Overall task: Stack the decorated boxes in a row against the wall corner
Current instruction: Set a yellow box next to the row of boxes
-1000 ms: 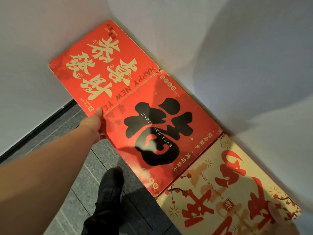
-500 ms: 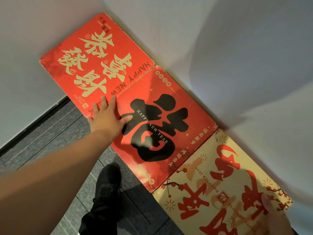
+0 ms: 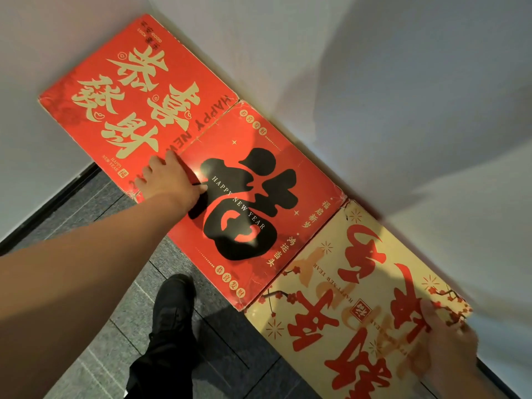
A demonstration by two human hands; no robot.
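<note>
With the left hand (image 3: 169, 182) spread flat where the gold-lettered red cardboard box (image 3: 129, 90) meets the black-lettered red cardboard box (image 3: 288, 156), and the right hand (image 3: 449, 349) unreadably blurred on the cream cardboard box (image 3: 331, 283), an uneven push might skew the row.

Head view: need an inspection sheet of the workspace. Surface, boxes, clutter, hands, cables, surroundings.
Surface: dark grey tiled floor, partly shadowed.
Job's things: red cardboard box with cream characters in the corner; red cardboard box with a black character beside it; cream cardboard box with red characters next; edge to edge along the wall.
Clutter: nothing seen.
Grips: left hand flat, fingers straight, across the seam of the two red boxes; right hand blurred, on the cream box's far end, grip unclear.
Cables: nothing seen.
Surroundings: white walls meet at a corner; black baseboard; black shoe on the floor.
</note>
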